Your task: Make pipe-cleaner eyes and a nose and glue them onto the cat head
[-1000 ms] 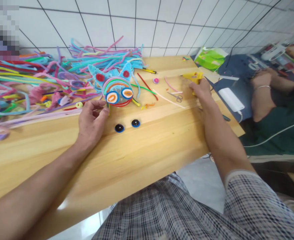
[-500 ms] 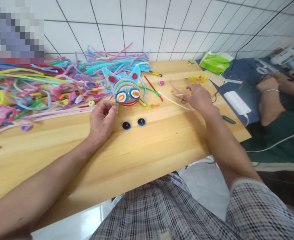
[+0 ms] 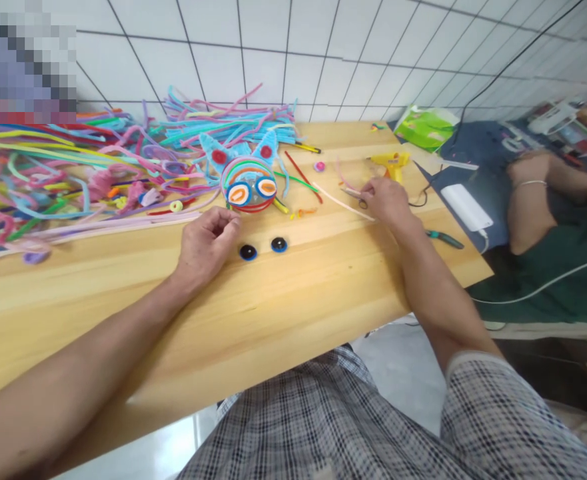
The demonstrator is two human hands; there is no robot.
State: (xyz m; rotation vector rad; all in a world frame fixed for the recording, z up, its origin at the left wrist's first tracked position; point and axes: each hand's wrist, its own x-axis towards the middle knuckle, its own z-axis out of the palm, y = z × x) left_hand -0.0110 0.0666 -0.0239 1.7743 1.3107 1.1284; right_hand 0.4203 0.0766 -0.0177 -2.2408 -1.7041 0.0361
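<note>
My left hand (image 3: 208, 243) rests on the table with thumb and fingertips pinched together; whatever they may hold is too small to make out. Just beyond it sits a blue pipe-cleaner animal head (image 3: 250, 177) with pointed ears, striped brow and oval orange-and-white eyes. Two black discs with blue rims, one left (image 3: 248, 252) and one right (image 3: 279, 245), lie beside my left hand. Over on the right, my right hand (image 3: 386, 201) has its fingers closed on small scissors (image 3: 353, 193), their blades pointing left. Behind it stands a yellow glue gun (image 3: 390, 163).
Piled pipe cleaners (image 3: 93, 173) cover the table's back left. Loose strips, a pencil (image 3: 307, 147) and a pink ring (image 3: 319, 167) lie mid-table. Pliers (image 3: 446, 239) and a white power adapter (image 3: 467, 208) are at right. Another person's arm (image 3: 530, 200) rests farther right.
My right hand has come down and left, and its fingers have closed on the scissors. The pliers show more now. My left hand stays pinched, slightly lower beside the animal head.
</note>
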